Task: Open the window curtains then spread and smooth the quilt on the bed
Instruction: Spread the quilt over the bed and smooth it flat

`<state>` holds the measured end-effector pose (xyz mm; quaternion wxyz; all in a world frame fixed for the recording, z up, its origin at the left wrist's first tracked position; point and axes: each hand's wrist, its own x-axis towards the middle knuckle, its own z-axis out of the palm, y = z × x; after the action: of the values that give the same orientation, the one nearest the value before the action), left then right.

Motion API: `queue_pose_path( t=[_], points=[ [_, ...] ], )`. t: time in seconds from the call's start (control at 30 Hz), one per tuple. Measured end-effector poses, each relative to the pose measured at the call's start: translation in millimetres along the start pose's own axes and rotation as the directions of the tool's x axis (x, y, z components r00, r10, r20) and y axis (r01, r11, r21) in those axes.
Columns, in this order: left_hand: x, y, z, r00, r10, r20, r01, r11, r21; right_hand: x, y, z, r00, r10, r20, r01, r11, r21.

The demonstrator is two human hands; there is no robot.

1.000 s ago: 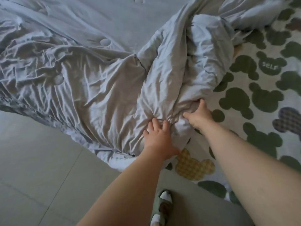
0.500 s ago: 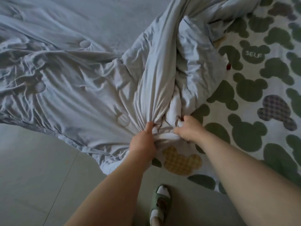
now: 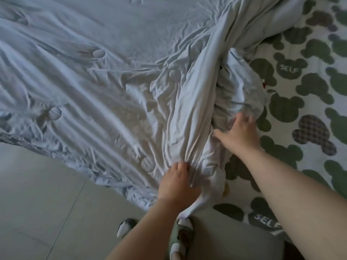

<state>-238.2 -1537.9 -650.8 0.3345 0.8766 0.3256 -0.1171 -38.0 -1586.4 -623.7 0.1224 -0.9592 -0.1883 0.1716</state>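
- A pale grey-blue quilt [image 3: 112, 91] covers the left and far part of the bed. It is wrinkled, and a bunched fold reaches the near edge.
- The sheet [image 3: 317, 102], white with green bear heads, lies bare on the right.
- Grey tiled floor [image 3: 37, 203] runs along the near edge, with green slippers [image 3: 181, 235] on it.
- Half a second ago both hands gripped the bunch side by side. Now the right hand [image 3: 238, 132] lies farther up the fold with its fingers spread. The left hand [image 3: 178, 182] still pinches the gathered cloth.
- The lettering [image 3: 289, 69] on two green heads reads "SELF".
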Motion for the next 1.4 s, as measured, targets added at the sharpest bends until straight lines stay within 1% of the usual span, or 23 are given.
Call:
queue_pose_path(
  t=[0.03, 0.07, 0.1, 0.17, 0.23, 0.3, 0.37, 0.43, 0.53, 0.6, 0.67, 0.77, 0.83, 0.9, 0.97, 1.0, 1.03, 1.1, 1.13, 1.2, 1.27, 1.3, 1.4],
  points=[
    [4.1, 6.5, 1.9, 0.994, 0.050, -0.100, -0.053, 0.998, -0.032, 10.3, 5.6, 4.0, 0.998, 0.047, -0.032, -0.047, 0.999, 0.002],
    [9.3, 13.9, 3.6, 0.983, 0.095, -0.156, -0.104, 0.994, -0.044, 18.2, 9.8, 5.7, 0.995, 0.094, -0.020, -0.094, 0.996, 0.002],
    [15.5, 21.4, 6.4, 0.977, 0.128, -0.173, -0.138, 0.989, -0.045, 25.5, 13.5, 7.2, 0.990, 0.138, 0.016, -0.138, 0.990, 0.028],
    [30.0, 36.5, 11.0, 0.985, 0.098, -0.143, -0.103, 0.994, -0.031, 36.2, 15.4, 6.9, 0.971, 0.202, 0.129, -0.221, 0.963, 0.155],
    [45.9, 43.4, 13.6, 0.996, 0.000, -0.087, 0.002, 1.000, 0.021, 40.8, 14.3, 8.3, 0.957, 0.216, 0.195, -0.259, 0.938, 0.231],
    [59.7, 44.9, 16.0, 0.998, -0.058, -0.034, 0.061, 0.992, 0.112, 42.5, 15.7, 14.1, 0.962, 0.199, 0.186, -0.235, 0.952, 0.195],
    [69.2, 44.7, 14.7, 0.997, -0.081, 0.014, 0.077, 0.982, 0.172, 42.5, 17.7, 20.3, 0.981, 0.132, 0.144, -0.150, 0.982, 0.115],
    [73.7, 45.7, 12.0, 0.996, -0.086, 0.017, 0.082, 0.983, 0.161, 38.8, 20.2, 23.2, 0.991, 0.036, 0.128, -0.043, 0.998, 0.049],
    [74.2, 47.5, 6.2, 0.996, -0.084, -0.007, 0.084, 0.993, 0.088, 27.9, 25.8, 13.4, 0.980, -0.043, 0.192, 0.056, 0.996, -0.063],
    [70.3, 50.7, 3.6, 0.995, -0.079, 0.055, 0.076, 0.996, 0.050, 17.3, 32.5, 0.6, 0.964, -0.009, 0.264, 0.045, 0.990, -0.131],
    [62.5, 57.0, 4.0, 0.983, -0.044, 0.180, 0.040, 0.999, 0.029, 2.1, 42.6, -13.3, 0.948, 0.082, 0.307, -0.036, 0.987, -0.155],
    [48.4, 60.4, 4.8, 0.932, 0.013, 0.363, -0.014, 1.000, 0.002, -23.7, 57.3, -23.7, 0.919, 0.195, 0.344, -0.122, 0.967, -0.224],
    [44.4, 54.2, 1.8, 0.901, 0.025, 0.433, -0.023, 1.000, -0.009, -36.5, 57.9, -26.7, 0.886, 0.248, 0.391, -0.160, 0.956, -0.245],
    [43.8, 45.1, -1.9, 0.887, 0.020, 0.462, -0.017, 1.000, -0.011, -38.9, 54.4, -30.4, 0.853, 0.288, 0.436, -0.205, 0.952, -0.229],
    [43.9, 41.0, -4.0, 0.898, 0.019, 0.439, -0.025, 1.000, 0.007, -32.7, 52.7, -33.7, 0.833, 0.289, 0.471, -0.232, 0.957, -0.176],
    [43.4, 40.9, -4.1, 0.916, 0.021, 0.401, -0.031, 0.999, 0.019, -28.5, 53.5, -35.0, 0.851, 0.276, 0.447, -0.244, 0.961, -0.128],
    [42.5, 42.9, -2.4, 0.939, 0.031, 0.344, -0.045, 0.998, 0.032, -23.7, 55.9, -35.6, 0.887, 0.266, 0.378, -0.257, 0.963, -0.076],
    [36.7, 50.7, 2.5, 0.980, 0.098, 0.170, -0.106, 0.994, 0.035, -15.5, 66.1, -35.1, 0.949, 0.271, 0.161, -0.280, 0.960, 0.034],
    [33.6, 56.5, 6.0, 0.984, 0.160, 0.081, -0.161, 0.987, 0.017, -11.7, 73.2, -34.6, 0.948, 0.308, 0.085, -0.313, 0.948, 0.054],
    [28.7, 67.2, 13.8, 0.961, 0.275, -0.019, -0.275, 0.961, -0.020, -6.6, 85.7, -33.0, 0.914, 0.394, 0.093, -0.401, 0.913, 0.073],
    [28.9, 75.1, 21.1, 0.944, 0.330, 0.008, -0.330, 0.944, -0.028, -4.5, 91.0, -30.5, 0.877, 0.433, 0.208, -0.470, 0.865, 0.179],
    [30.6, 79.7, 25.5, 0.944, 0.325, 0.051, -0.324, 0.946, -0.026, -4.2, 92.1, -30.0, 0.864, 0.429, 0.263, -0.487, 0.844, 0.223],
    [35.1, 89.2, 32.4, 0.948, 0.230, 0.220, -0.242, 0.970, 0.030, -4.0, 86.5, -27.6, 0.857, 0.379, 0.348, -0.464, 0.862, 0.203]
  ],
)
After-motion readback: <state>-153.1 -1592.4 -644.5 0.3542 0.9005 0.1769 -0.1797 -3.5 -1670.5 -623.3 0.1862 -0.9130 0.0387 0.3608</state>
